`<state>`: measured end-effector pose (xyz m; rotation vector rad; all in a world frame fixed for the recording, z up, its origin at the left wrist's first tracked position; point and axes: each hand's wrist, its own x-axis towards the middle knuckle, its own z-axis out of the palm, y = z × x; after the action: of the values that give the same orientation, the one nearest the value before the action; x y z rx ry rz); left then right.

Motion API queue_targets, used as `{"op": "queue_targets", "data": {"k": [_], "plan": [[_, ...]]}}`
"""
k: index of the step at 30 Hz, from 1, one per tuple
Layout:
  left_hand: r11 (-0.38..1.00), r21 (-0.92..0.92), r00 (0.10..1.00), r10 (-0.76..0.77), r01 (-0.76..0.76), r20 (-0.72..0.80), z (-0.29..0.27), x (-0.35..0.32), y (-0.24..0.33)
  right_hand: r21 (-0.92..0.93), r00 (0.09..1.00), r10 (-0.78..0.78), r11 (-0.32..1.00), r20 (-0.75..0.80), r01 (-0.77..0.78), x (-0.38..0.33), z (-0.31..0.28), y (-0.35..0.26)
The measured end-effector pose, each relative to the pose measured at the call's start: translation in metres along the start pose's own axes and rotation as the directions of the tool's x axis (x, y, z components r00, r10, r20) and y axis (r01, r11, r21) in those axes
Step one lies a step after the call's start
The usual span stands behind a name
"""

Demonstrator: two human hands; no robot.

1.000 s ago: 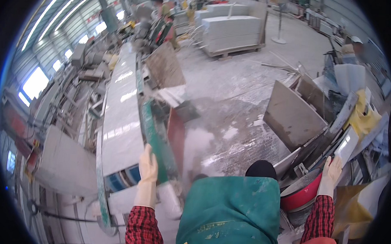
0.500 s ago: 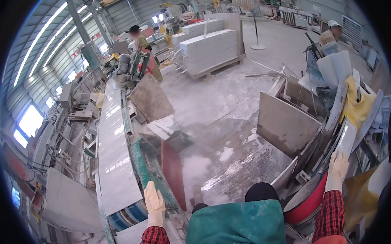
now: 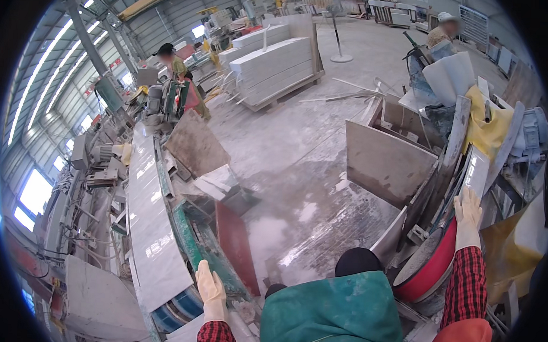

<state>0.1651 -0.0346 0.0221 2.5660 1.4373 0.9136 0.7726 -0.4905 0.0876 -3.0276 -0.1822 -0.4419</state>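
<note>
While left hand (image 3: 212,293) lies beside green rail (image 3: 187,235) | right hand (image 3: 468,217) at white strip (image 3: 477,169) | fingers (image 3: 467,200) unclenched

Bright daylight here, pouring from tall white rectangular window (image 3: 35,191) on left wall; long thin white light strips (image 3: 39,73) glowing along sloped ceiling. Hard glare streaking long polished white stone slab (image 3: 154,227), another glint on narrow glossy white strip (image 3: 476,169) at right. Wet grey floor (image 3: 311,232) throwing back sheen. Dark shade between leaning grey-brown flat panels (image 3: 389,163). Far background soft, both distant heads smeared. Straight edges bowing toward black round rim, bluish fringe at left.
</note>
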Motion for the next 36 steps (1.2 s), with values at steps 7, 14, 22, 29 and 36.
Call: {"op": "queue_targets", "data": {"k": [7,14,22,29,36], "plan": [[0.999,-0.037,0.999,-0.031,0.032,0.028,-0.004,0.001,0.01,-0.053,1.0,-0.005,0.999,-0.015,0.004,0.005,0.024,0.014],[1.0,0.003,1.0,0.011,-0.011,0.013,0.006,-0.004,-0.008,-0.008,0.995,-0.039,0.999,0.096,0.04,0.01,0.006,0.012],[0.998,0.04,0.988,0.034,-0.04,0.151,0.003,-0.017,-0.022,-0.005,0.987,-0.132,0.991,-0.086,0.132,0.023,0.025,0.011],[0.994,0.11,0.971,-0.019,-0.008,0.238,-0.004,-0.003,-0.003,-0.038,0.998,-0.056,0.998,0.024,0.057,0.03,0.013,0.014],[0.997,0.055,0.978,0.032,-0.044,0.205,0.008,-0.006,-0.033,-0.028,0.994,-0.009,1.0,0.112,0.012,0.045,0.011,0.011]]}}
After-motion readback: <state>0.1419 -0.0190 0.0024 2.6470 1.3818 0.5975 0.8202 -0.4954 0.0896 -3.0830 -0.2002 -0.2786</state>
